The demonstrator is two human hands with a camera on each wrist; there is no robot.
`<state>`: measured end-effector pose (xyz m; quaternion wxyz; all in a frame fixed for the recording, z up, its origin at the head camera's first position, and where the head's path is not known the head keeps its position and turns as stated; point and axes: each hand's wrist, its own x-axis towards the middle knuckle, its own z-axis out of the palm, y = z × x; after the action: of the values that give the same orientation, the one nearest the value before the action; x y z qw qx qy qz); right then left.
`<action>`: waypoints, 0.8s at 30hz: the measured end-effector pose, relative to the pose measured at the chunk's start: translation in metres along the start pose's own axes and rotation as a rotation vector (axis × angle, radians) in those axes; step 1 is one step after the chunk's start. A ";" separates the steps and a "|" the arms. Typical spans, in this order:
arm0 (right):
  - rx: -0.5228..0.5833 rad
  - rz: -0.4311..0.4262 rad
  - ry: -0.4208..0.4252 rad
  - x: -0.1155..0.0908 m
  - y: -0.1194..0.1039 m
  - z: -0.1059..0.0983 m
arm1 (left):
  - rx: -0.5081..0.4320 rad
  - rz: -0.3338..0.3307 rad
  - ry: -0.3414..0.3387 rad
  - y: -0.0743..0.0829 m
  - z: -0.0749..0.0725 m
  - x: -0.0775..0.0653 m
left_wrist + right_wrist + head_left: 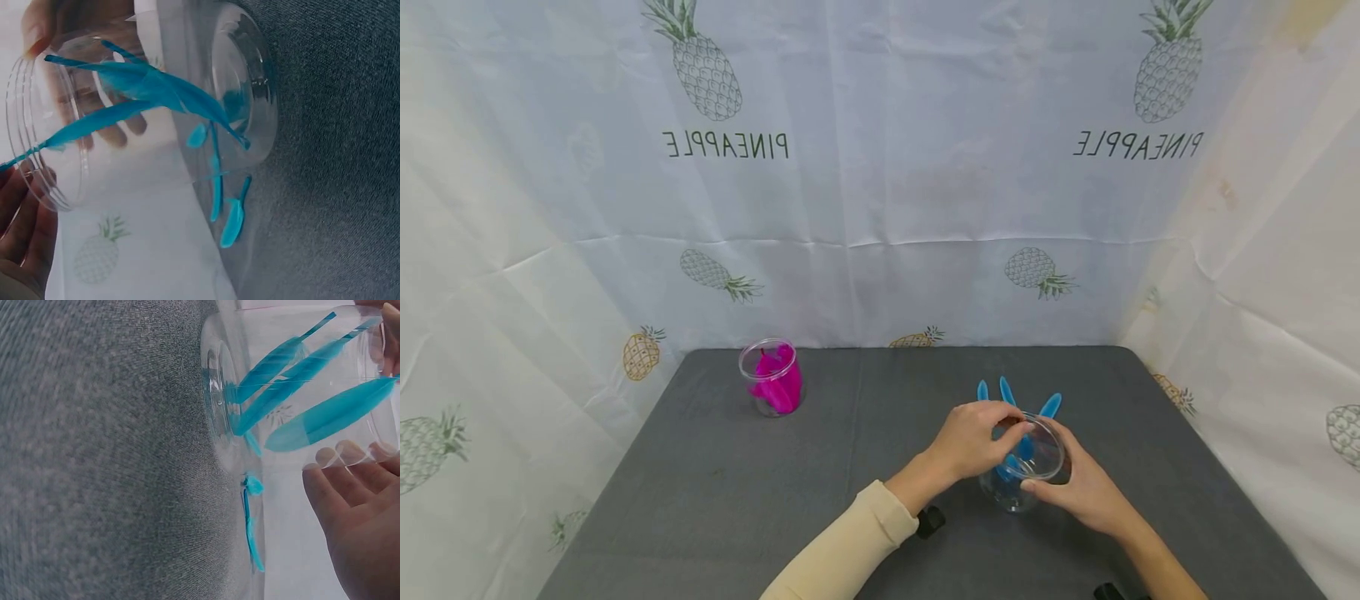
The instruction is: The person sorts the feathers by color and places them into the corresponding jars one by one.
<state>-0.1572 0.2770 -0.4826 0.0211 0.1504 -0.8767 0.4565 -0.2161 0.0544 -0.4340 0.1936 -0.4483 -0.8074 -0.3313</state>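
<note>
A clear jar [1011, 498] stands on the dark table to the right, its mouth facing up. My right hand [1086, 487] grips its side near the rim, fingers around the far side. Over the mouth is my left hand [977, 442], thumb and fingers pinching the quill of a blue feather [100, 122] that reaches down into the jar. Other blue feathers [269, 372] lean inside it. Behind the jar, several loose blue feathers [1051, 406] lie on the table, partly hidden by the jar and hands.
A second clear jar [767, 343] with magenta feathers [781, 392] stands at the table's back left. The grey-black table [737, 500] ends at a white pineapple-print curtain [910, 192] at the back and sides. Black wrist devices [931, 522] sit under the forearms.
</note>
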 end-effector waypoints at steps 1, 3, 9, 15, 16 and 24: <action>-0.003 -0.003 0.001 0.000 0.000 0.000 | 0.006 0.001 -0.005 0.000 -0.001 0.000; -0.008 -0.003 0.005 0.000 0.000 0.000 | 0.013 0.001 -0.014 -0.001 -0.001 0.000; -0.028 -0.011 0.010 0.001 -0.001 0.000 | 0.005 -0.001 -0.040 -0.003 -0.004 -0.001; -0.011 -0.020 0.007 0.001 -0.004 -0.001 | -0.019 -0.011 -0.027 -0.008 -0.008 -0.003; -0.011 -0.024 0.009 0.001 -0.004 -0.001 | -0.027 -0.016 -0.020 -0.009 -0.009 -0.003; -0.038 -0.050 0.032 0.000 -0.005 -0.002 | -0.068 -0.073 0.028 -0.020 -0.015 -0.005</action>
<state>-0.1561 0.2758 -0.4773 0.0493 0.1646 -0.8806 0.4416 -0.2300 0.0333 -0.4339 0.1775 -0.4203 -0.8085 -0.3717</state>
